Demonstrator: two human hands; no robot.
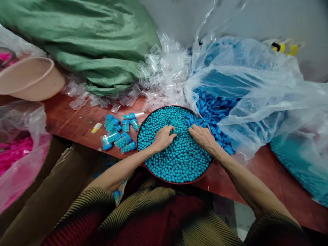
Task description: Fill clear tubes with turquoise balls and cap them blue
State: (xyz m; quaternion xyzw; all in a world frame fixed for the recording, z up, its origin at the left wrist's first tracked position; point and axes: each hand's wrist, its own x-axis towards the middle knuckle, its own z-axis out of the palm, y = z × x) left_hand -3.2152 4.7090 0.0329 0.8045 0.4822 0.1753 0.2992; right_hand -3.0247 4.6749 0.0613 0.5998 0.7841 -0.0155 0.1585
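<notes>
A round, red-rimmed tray [175,181] full of small turquoise balls [176,164] sits at the table's front edge. Over the balls, my left hand [164,138] curls its thumb and fingers around a clear plastic tube [175,130], which is hard to make out against them. My right hand [203,137] is closed at the tray's right side, its fingertips pinching a blue plastic cap [189,120]. More blue caps [217,106] spill from a bag against the rim. Left of the tray lie several capped tubes [125,125] with turquoise balls inside.
Loose clear tubes [164,75] are heaped behind the tray, beside a large green sack [102,41]. A translucent bag [246,78] stands at right. A beige basin [30,78] is at far left, above a bag of pink pieces [15,153]. The red table [69,119] runs across.
</notes>
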